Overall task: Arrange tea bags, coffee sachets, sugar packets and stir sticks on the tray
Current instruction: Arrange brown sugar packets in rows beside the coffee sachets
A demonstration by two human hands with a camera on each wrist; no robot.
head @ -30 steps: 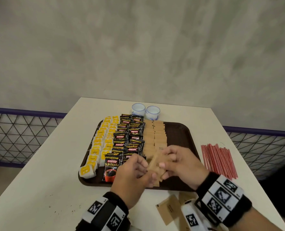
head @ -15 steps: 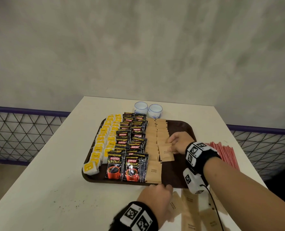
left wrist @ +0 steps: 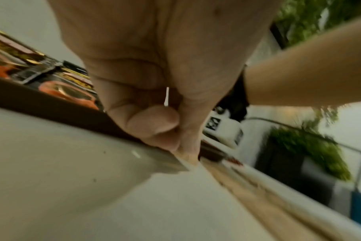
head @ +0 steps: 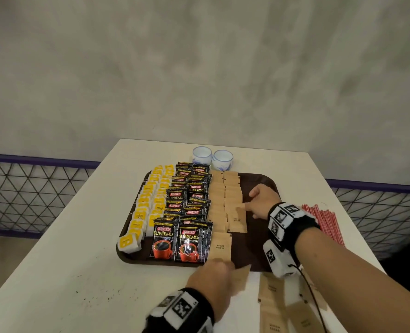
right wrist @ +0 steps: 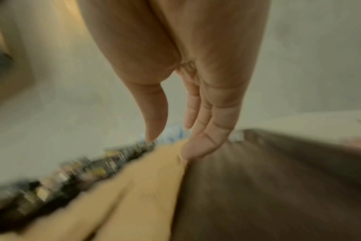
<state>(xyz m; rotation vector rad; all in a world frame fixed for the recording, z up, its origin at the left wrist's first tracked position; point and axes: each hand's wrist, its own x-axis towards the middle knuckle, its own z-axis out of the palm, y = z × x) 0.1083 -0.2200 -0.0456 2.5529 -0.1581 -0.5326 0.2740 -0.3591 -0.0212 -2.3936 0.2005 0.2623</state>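
Note:
The dark brown tray holds yellow tea bags at its left, black coffee sachets in the middle and two columns of brown sugar packets. My right hand lies over the tray with straight fingers. One fingertip touches the edge of the nearest packet in the right column. My left hand is at the tray's front edge and pinches a loose sugar packet between thumb and fingers. Red stir sticks lie on the table to the right of the tray.
Several loose sugar packets lie on the white table by its near right corner. Two small white cups stand behind the tray. A mesh railing runs beyond the table's edges. The tray's right third is bare.
Both hands held packets over the tray's front. The right hand reached forward and laid one on the right column; the left hand dropped to the table and picked up a loose packet.

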